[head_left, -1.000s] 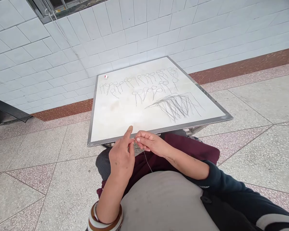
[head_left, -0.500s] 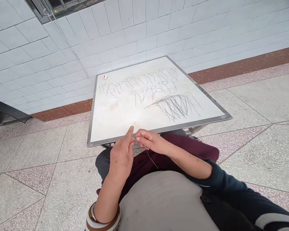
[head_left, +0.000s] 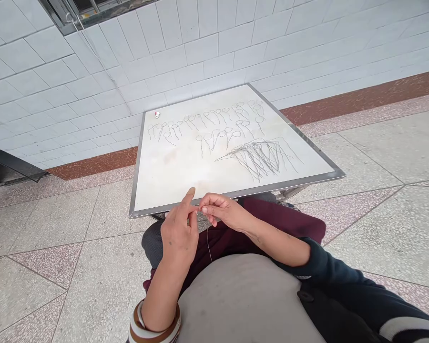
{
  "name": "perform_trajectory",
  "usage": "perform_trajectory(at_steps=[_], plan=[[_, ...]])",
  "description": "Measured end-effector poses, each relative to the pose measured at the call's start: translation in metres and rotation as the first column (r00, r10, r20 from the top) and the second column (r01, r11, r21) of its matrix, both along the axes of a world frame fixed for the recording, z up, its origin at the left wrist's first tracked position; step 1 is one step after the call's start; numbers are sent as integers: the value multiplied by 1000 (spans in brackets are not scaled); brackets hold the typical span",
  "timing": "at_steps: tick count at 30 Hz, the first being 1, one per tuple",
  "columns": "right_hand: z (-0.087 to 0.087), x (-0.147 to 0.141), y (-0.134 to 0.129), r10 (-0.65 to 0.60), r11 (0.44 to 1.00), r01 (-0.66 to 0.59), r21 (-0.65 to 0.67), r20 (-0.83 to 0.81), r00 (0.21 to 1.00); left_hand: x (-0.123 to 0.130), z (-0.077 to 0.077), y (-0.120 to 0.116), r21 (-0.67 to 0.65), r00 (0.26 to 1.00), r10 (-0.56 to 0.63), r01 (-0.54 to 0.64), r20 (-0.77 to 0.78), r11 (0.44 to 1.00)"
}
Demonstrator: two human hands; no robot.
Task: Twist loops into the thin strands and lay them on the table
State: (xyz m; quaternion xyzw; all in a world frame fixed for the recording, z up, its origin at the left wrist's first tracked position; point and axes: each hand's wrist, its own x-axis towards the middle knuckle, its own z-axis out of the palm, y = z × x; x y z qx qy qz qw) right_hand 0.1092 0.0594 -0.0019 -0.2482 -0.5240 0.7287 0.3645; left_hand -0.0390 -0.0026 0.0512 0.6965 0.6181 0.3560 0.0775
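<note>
My left hand (head_left: 179, 230) and my right hand (head_left: 224, 211) meet at the fingertips over the near edge of a white table (head_left: 164, 186). Both pinch a thin wire (head_left: 209, 243), whose loose end hangs down in front of my lap. The left index finger points forward, wrapped at its tip in something tan. On the table lie several looped wires (head_left: 219, 135) in rows, each with a round loop and a tail. Nearer the right side is a loose pile of dark straight wires (head_left: 260, 157).
A small white and red object (head_left: 157, 115) sits at the table's far left corner. Behind the table stands a white tiled wall (head_left: 200, 57) with a cable (head_left: 103, 66). Dark red cloth (head_left: 286, 219) covers my lap.
My left hand has shifted slightly left. The wire's hanging end has swung left and now hangs more steeply. The wires on the table have not moved.
</note>
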Motion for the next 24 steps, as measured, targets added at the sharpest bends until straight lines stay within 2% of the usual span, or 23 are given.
perform_trajectory(at_steps=[9, 16, 24], plan=[[3, 5, 4, -56, 991, 32, 128, 188, 981, 2, -1, -2, -6, 993, -30, 30, -116, 1000], [8, -2, -1, -144, 988, 133, 74, 178, 974, 2, -5, -2, -3, 998, -5, 5, -65, 1000], [12, 6, 7, -10, 997, 5, 72, 67, 998, -1, 5, -1, -90, 997, -3, 10, 76, 996]])
